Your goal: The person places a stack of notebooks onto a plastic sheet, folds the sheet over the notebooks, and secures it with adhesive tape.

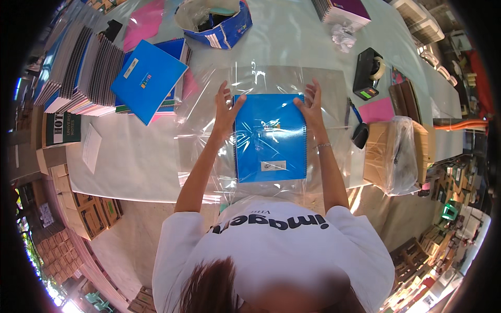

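Directly in front of me a blue spiral notebook [269, 148] lies flat, with coils along both its left and right edges, so it may be more than one. Clear plastic film [321, 141] spreads around and over it, wrinkled and shiny. At the notebook's top left corner is my left hand [225, 112], fingers apart and thumb at the edge. My right hand [312, 108] mirrors it at the top right corner, its fingers spread too. Whether either thumb presses on film or cover cannot be made out.
Stacked spiral notebooks [88, 73] and a tilted blue notebook [150, 78] stand at left. A blue bag [222, 34] sits at the far side. Rightward are a black tape dispenser [367, 73], a blue-handled tool [359, 128] and a plastic-covered cardboard box [383, 151].
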